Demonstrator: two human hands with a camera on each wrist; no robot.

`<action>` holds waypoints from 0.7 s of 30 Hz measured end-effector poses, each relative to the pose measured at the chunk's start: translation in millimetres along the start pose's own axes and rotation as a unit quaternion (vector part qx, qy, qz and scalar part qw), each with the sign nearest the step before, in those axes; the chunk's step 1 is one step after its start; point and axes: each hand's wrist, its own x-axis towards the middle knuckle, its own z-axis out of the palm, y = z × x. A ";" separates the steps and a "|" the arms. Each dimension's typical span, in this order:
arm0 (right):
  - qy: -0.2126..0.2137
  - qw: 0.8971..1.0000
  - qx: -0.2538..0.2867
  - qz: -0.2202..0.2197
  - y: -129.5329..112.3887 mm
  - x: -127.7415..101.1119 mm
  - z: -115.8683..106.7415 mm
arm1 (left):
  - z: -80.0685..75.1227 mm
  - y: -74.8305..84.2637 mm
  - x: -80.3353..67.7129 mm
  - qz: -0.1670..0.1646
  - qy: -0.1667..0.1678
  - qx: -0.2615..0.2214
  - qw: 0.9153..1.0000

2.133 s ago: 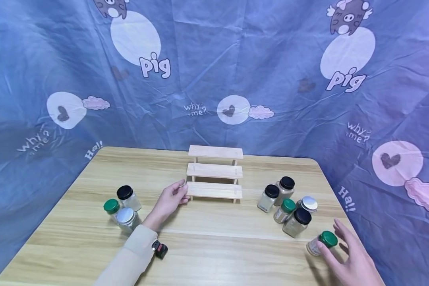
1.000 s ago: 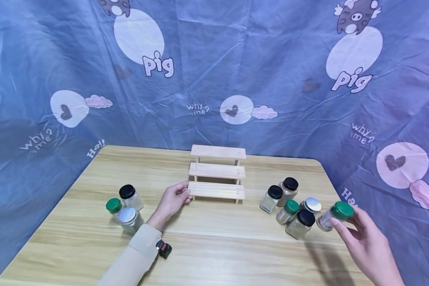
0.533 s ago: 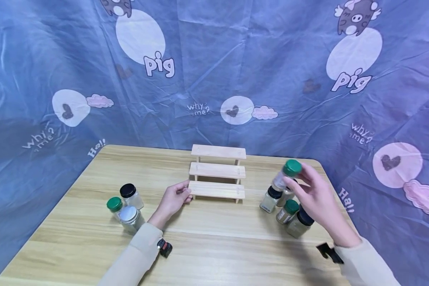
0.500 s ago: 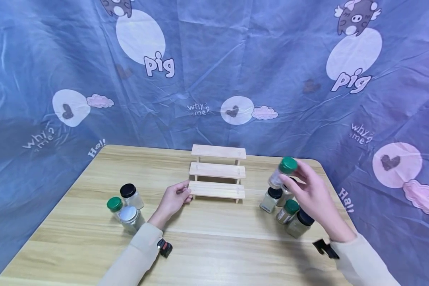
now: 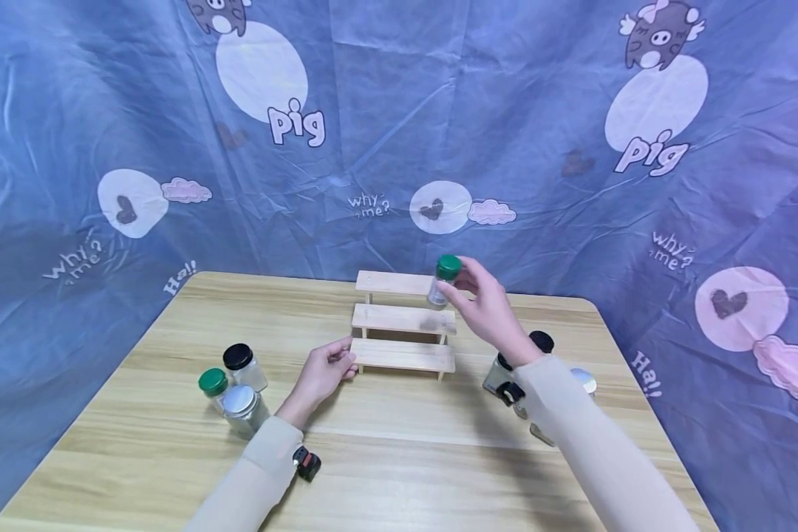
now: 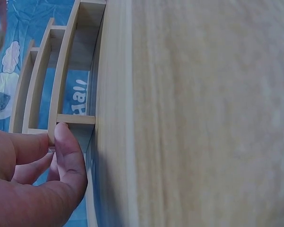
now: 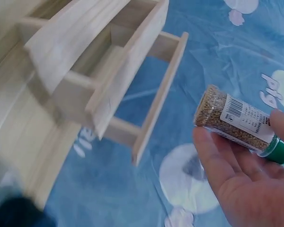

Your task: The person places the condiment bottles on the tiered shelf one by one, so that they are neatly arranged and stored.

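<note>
A three-step wooden rack (image 5: 403,319) stands mid-table. My right hand (image 5: 482,307) grips a green-capped spice jar (image 5: 443,279) of brown seeds just above the right end of the top step; the right wrist view shows the jar (image 7: 240,124) held between thumb and fingers, clear of the rack (image 7: 104,80). My left hand (image 5: 324,369) pinches the left end of the lowest step, thumb (image 6: 68,153) against its edge (image 6: 57,127).
Three jars (image 5: 234,386) with black, green and silver caps stand left of the rack. Several more jars (image 5: 539,347) cluster at the right, partly hidden by my right sleeve (image 5: 585,443). A blue printed cloth (image 5: 399,133) hangs behind the table (image 5: 399,458).
My right hand picked the green-capped jar up from the table's right edge and carried it left and up to the rack's top step. The left hand stayed on the rack.
</note>
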 end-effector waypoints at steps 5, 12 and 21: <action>0.001 1.000 0.016 0.024 0.1 24.8 29.3 | 0.5 -0.3 -0.1 0.004 0.004 -0.001 1.000; 0.003 0.998 0.019 0.066 -0.5 51.7 58.3 | -0.3 2.3 -1.7 0.003 0.002 -0.002 1.000; -0.003 0.996 0.034 0.078 0.1 69.4 83.9 | 0.8 3.0 -2.9 0.003 0.002 0.004 1.000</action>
